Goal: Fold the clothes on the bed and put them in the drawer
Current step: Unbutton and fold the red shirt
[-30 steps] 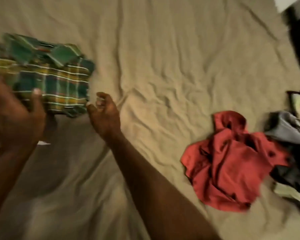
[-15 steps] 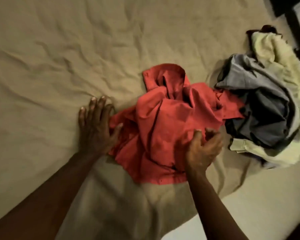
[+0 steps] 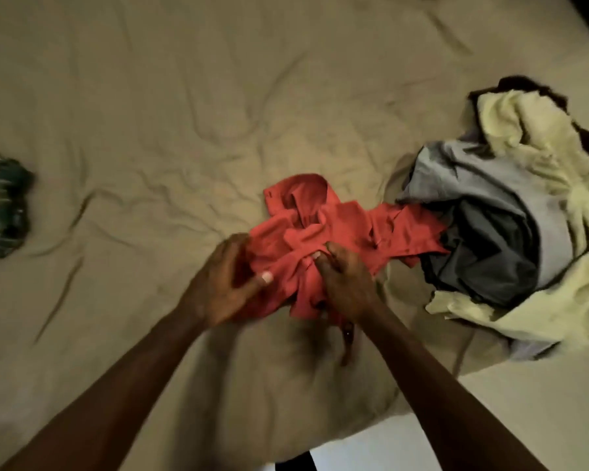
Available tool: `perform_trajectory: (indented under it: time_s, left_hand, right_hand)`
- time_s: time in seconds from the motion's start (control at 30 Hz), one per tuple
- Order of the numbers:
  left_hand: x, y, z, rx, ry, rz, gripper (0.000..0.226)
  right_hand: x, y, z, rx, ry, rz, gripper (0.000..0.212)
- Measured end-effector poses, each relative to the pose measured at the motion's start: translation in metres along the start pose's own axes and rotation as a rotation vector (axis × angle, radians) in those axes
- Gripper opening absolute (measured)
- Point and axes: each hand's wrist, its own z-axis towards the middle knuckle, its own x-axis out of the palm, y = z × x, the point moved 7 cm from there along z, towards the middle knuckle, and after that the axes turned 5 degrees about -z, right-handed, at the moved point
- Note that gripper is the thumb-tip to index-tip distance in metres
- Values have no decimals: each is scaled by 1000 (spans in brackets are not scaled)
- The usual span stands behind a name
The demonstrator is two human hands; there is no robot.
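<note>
Bed (image 3: 184, 130): beige sheet, soft, creased all over in long ridges. Its near edge runs diagonally at lower right, with pale floor (image 3: 371, 443) below it.

Red shirt (image 3: 340, 229): thin woven cloth, crumpled, lying near the bed's near edge and right of the middle. Collar band with a small button points toward the far side. One flap reaches right and touches the clothes pile.

Left hand (image 3: 223, 283): on the shirt's left side, thumb laid over the cloth, fingers curled round the edge. Motion-blurred, but it reads as a grip.
Right hand (image 3: 346, 283): just beside the left, fingers curled tight into a bunch of red fabric at the shirt's near side. A strip of red hangs under the wrist.

Clothes pile, near the bed's right near corner, loose and unfolded:
- light grey garment (image 3: 483, 178), smooth, draped on top
- dark grey garment (image 3: 483, 263), tucked under it
- pale yellow cloth (image 3: 524, 130), thicker and nubby, wrapped round the far and right sides
- dark cloth (image 3: 524, 85) showing at the far rim, kind unclear

Plaid garment (image 3: 0, 205): green checked bundle, compact, well apart at the bed's left side, partly cut off by the frame.
</note>
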Motion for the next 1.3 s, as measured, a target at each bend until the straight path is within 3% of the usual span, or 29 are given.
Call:
perform_trajectory:
  time_s: [0.07,0.13,0.17,0.27,0.33,0.4,0.5,0.6,0.67,0.73,0.8,0.87,0.93,1.03,1.13,1.2,1.27,1.3]
  left_hand:
    - [-4,-62,-24,125,10,-2,113]
    - [-24,-115,-41,161,-36,58,115]
    - [-46,-145,-50,144,-82,68,104]
    - [-109,-200,-71,-11,-170,120,45]
    - [-159,-223,-103,-38,-317,102,27]
    - [-205,-241,-135,-18,-471,-6,21]
    - [-268,-282,-181,5,-628,-119,21]
    - [-320,-335,-218,179,-743,-106,35]
    - [-349,-377,-253,398,-818,129,34]
    - [-365,-406,-280,572,-745,520,43]
    - [-383,-417,-290,540,-650,873,49]
    - [-410,-417,-293,346,-633,943,29]
    - [-435,-423,-299,211,-659,687,22]
    - [-442,-449,-305,176,-703,242,27]
    - [-419,-477,-295,113,-653,-383,15]
    - [-393,-499,-282,67,-571,-615,15]
    - [-379,-520,-268,108,-602,-721,28]
    - [-374,-526,-263,125,-618,-779,34]
  right_hand:
    - [-24,60,-5,-68,114,133,32]
    - [-50,127,-33,-127,263,187,24]
    - [-69,166,-51,-170,306,197,20]
    - [-126,262,-98,-310,343,264,24]
    - [-168,323,-135,-391,317,383,18]
    - [-211,379,-168,-470,238,464,14]
    - [-264,454,-227,-631,130,405,15]
    - [-306,495,-267,-731,-26,296,5]
    - [-341,507,-283,-767,-227,286,17]
    - [-378,508,-289,-734,-404,345,27]
    - [-408,503,-290,-687,-543,367,31]
    - [-430,486,-277,-597,-621,367,30]
    - [-435,468,-257,-484,-621,183,32]
    - [-403,455,-237,-350,-499,-280,32]
    - [-346,477,-253,-610,-371,-109,28]
    - [-298,487,-281,-741,-109,195,21]
    - [-243,488,-304,-691,274,361,41]
    - [-223,487,-311,-673,348,344,59]
